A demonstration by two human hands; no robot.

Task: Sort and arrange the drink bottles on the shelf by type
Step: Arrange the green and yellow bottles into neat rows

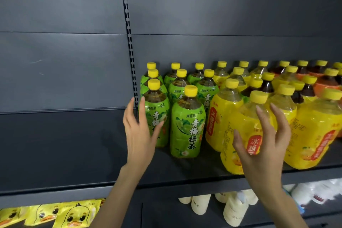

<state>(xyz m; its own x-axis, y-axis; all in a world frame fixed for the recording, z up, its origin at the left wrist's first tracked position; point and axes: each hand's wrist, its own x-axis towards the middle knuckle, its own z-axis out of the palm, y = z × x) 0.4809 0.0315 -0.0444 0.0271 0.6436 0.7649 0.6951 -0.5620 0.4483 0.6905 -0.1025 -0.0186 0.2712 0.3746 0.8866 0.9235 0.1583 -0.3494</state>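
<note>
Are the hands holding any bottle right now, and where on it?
Nothing held: left hand is open by a green bottle, right hand open before a yellow bottle.

The dark shelf (203,164) carries upright green-label bottles (187,126) beside the left hand (138,135), yellow-label bottles (220,116) behind the right hand (262,153), and orange-label bottles (325,83) beyond it.

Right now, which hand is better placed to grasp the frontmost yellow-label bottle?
Right. The right hand is spread open directly before the frontmost yellow-label bottle; the left hand is at the front-left green tea bottle, farther away.
</note>
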